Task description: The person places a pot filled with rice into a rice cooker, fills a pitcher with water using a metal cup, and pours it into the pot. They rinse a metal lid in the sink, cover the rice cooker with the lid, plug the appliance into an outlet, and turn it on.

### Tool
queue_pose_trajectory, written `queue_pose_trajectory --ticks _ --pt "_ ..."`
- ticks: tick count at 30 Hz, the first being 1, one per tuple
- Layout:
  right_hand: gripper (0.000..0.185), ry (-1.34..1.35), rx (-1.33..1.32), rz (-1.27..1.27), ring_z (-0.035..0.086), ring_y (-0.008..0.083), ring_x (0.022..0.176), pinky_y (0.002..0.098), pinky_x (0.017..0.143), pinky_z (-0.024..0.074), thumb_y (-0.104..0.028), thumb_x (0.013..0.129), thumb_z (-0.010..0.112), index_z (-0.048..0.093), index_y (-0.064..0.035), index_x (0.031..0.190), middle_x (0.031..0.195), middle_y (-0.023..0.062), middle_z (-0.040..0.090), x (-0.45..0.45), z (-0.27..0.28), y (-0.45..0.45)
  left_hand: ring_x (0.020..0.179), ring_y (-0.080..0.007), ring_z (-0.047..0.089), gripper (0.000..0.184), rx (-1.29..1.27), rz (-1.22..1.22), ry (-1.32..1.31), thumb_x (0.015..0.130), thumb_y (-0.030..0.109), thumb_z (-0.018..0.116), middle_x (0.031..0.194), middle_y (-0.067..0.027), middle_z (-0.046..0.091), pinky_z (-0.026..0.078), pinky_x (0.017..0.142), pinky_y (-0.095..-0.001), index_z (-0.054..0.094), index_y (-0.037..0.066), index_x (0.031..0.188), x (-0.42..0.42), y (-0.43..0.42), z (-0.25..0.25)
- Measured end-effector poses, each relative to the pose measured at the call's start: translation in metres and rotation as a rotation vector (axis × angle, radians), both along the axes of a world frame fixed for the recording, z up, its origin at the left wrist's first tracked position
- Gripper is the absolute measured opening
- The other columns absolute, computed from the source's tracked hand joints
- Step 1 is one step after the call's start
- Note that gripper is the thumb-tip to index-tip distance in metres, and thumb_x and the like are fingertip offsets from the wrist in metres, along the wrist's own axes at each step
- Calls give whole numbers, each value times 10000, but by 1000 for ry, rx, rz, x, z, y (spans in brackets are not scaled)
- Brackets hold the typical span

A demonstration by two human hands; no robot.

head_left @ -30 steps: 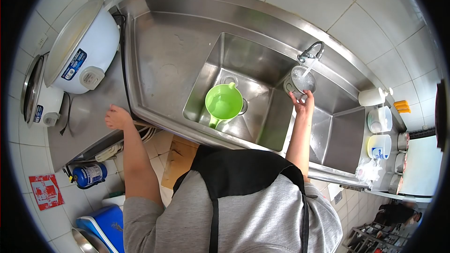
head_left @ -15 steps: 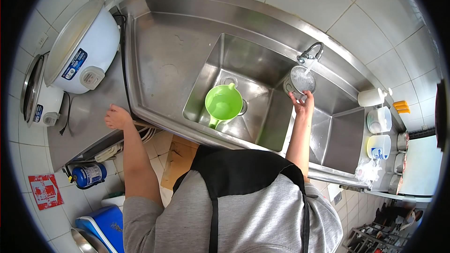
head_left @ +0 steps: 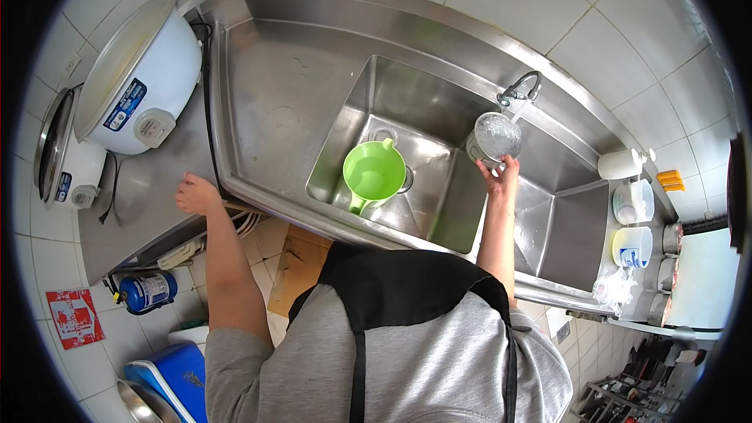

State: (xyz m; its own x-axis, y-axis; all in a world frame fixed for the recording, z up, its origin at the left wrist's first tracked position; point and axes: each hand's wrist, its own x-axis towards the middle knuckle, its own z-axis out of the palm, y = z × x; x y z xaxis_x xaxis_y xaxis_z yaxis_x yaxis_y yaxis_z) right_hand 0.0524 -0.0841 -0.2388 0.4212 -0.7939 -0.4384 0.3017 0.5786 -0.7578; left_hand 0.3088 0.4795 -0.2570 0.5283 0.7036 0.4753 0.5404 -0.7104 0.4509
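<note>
My right hand (head_left: 500,176) grips a round, greyish container (head_left: 495,139) by its near side, above the divider between the two sink basins. Bubbly water fills the container up to about its rim. The faucet (head_left: 520,88) stands just behind it, and a thin stream comes down at the container's back edge. In the left basin (head_left: 439,188) sits a light green plastic dipper (head_left: 374,171) with its handle toward me. My left hand (head_left: 196,194) is by the counter's edge on the left, its fingers curled in with nothing visible in them.
A large white rice cooker (head_left: 141,78) stands at the left, with a smaller lidded one (head_left: 66,157) beside it. White tubs (head_left: 633,246) and a clear plastic bag (head_left: 616,288) are right of the sink. A blue extinguisher (head_left: 149,292) is below the left counter.
My right hand has shifted the container a little left and tilted it slightly, so the water stream now meets its back edge. My left hand has stayed put.
</note>
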Motion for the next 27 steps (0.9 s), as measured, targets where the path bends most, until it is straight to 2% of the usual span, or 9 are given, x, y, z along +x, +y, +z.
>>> queue_pose_trajectory --ticks 7,11,12,16,19,20,23,24,27 --pt "523 14 55 192 426 335 1021 529 661 533 -39 690 482 296 -144 1167 1126 142 356 9 -11 37 946 -340 462 458 49 27 42 843 406 331 984 -179 520 354 813 -452 588 48 967 2 2 -2" --pt "461 99 -38 338 490 273 890 495 618 550 -24 695 473 360 -112 1133 1013 100 437 19 -22 58 930 -337 463 452 70 30 30 843 400 335 975 -178 520 357 804 -448 588 47 967 3 2 -4" --pt "503 134 -29 337 517 229 810 466 588 551 -9 694 481 362 -111 1172 919 76 482 23 -25 62 929 -336 463 451 72 23 25 843 400 336 974 -177 520 357 802 -448 588 48 968 3 3 -5" --pt "605 253 -104 433 534 196 787 405 544 539 -1 685 525 359 -141 1249 844 57 506 39 -32 78 933 -333 459 450 63 15 31 842 406 344 980 -177 515 353 802 -449 589 52 970 2 3 -4" --pt "585 348 -279 500 545 204 803 366 525 529 -21 667 561 434 -147 1224 941 70 479 47 -32 89 947 -349 467 468 48 11 24 854 431 345 994 -195 528 355 826 -453 592 59 995 3 4 -5" --pt "589 449 -342 491 525 238 913 356 659 515 -41 632 606 487 -151 1199 1067 96 413 52 -42 88 951 -344 461 463 40 8 22 849 425 348 994 -189 522 351 823 -453 590 57 989 3 4 -4" --pt "634 636 -847 410 540 219 850 346 687 501 -22 624 593 460 -160 1229 1165 138 389 65 -39 101 963 -336 447 452 26 -3 12 839 415 356 997 -178 509 342 820 -452 586 51 976 3 4 -5" --pt "655 589 -895 415 383 309 1126 350 953 345 -41 577 663 492 -164 1197 1171 154 350 62 -34 103 967 -336 447 453 29 -6 5 839 416 356 999 -178 509 342 822 -452 586 50 977 3 4 -5" --pt "668 588 -1179 358 349 347 1165 379 947 350 -36 566 674 492 -185 1191 1246 187 308 67 -19 114 979 -339 445 454 22 -10 0 839 416 360 1005 -180 509 340 829 -451 587 48 976 2 3 -5"
